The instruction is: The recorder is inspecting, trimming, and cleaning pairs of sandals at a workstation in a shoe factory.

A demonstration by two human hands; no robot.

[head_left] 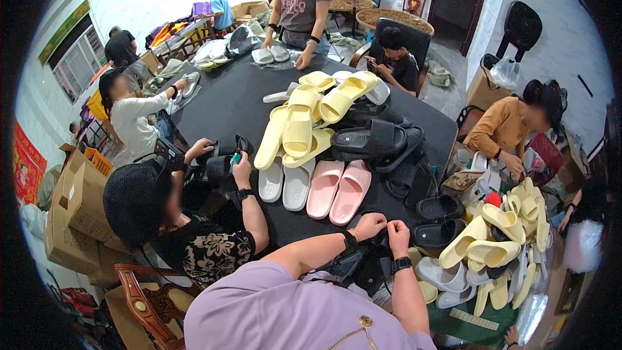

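Note:
Close together at the near edge of the black table, my left hand [370,225] and my right hand [398,236] both have their fingertips pinched. Dark material shows around and below them, but what they grip is too dark to make out. Just beyond lies a pair of pink slippers [350,192], with light grey slippers [297,188] to their left. Behind these rises a heap of yellow slippers [298,129] beside stacked black slippers [369,139]. Right of my right hand sits another black slipper [438,233].
A large pile of yellow slippers [476,244] with some grey ones stands at my right. On the left, a co-worker's hand [241,170] holds a green-handled tool at a black slipper. Other people work around the black table [227,100]. Cardboard boxes [78,201] stack at left.

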